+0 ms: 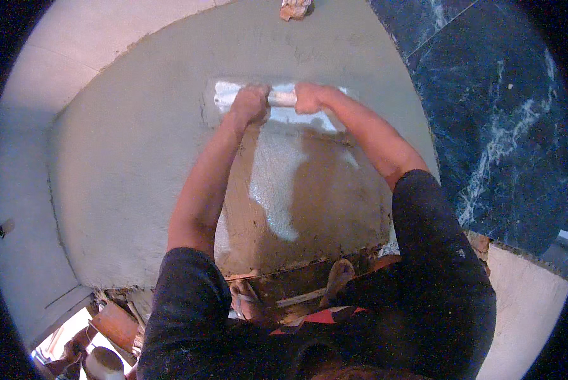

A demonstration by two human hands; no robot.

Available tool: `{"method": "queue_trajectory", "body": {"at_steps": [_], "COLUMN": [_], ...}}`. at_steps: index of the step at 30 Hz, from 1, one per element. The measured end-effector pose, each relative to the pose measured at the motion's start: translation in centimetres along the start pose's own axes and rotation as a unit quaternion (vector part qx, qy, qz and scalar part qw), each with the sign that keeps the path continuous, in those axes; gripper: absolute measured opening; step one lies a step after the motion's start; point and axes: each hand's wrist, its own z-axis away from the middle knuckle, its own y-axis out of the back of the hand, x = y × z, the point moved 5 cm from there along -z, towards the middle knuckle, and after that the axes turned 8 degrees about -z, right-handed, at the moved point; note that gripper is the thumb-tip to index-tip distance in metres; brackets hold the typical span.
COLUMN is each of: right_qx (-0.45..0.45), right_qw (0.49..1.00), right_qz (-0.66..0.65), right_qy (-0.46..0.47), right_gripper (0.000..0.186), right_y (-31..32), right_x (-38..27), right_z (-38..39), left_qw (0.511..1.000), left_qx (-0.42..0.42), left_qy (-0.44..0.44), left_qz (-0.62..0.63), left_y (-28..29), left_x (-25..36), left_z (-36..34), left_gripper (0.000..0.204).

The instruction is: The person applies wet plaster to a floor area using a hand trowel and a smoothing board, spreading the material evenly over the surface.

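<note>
Both my arms reach forward over a broad grey surface of smooth, damp-looking mortar (125, 171). A long rectangular plastering trowel (290, 116) with a shiny blade lies flat against it. Its pale bar handle runs sideways. My left hand (252, 103) is closed around the left part of that handle, and my right hand (310, 99) grips the right end. A short length of handle shows between the two fists. Wetter, brownish mortar with a glossy streak and my shadow lies just nearer than the trowel.
Dark, white-veined marble-look tiles (499, 126) border the mortar on the right. Pale panels (62, 69) edge it at far left. A broken lump (294, 9) sits at the far edge. My sandalled feet (339, 275) are near a rough edge. Rubble and containers (103, 364) lie lower left.
</note>
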Motion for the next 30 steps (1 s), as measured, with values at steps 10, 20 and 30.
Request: {"method": "queue_trajectory", "body": {"at_steps": [10, 20, 30], "right_qx": [-0.046, -0.047, 0.161], "right_qw": [0.997, 0.881, 0.923], "right_qz": [-0.053, -0.463, -0.348], "right_qy": [-0.01, 0.079, -0.027], "right_gripper": [0.035, 0.037, 0.045], "right_y": [-8.1, -10.7, -6.3], "right_x": [-3.8, -5.5, -8.4], "right_z": [10.2, 18.9, 5.4], "left_qw": [0.994, 0.981, 0.998], "left_qx": [0.023, 0.134, 0.05], "left_qy": [-0.088, -0.141, -0.026], "left_qz": [0.053, -0.015, 0.005], "left_y": [0.8, 7.8, 14.3], "left_x": [5.8, 8.7, 4.8], "left_z": [12.6, 18.0, 24.2], "left_gripper": [0.041, 0.047, 0.043]}}
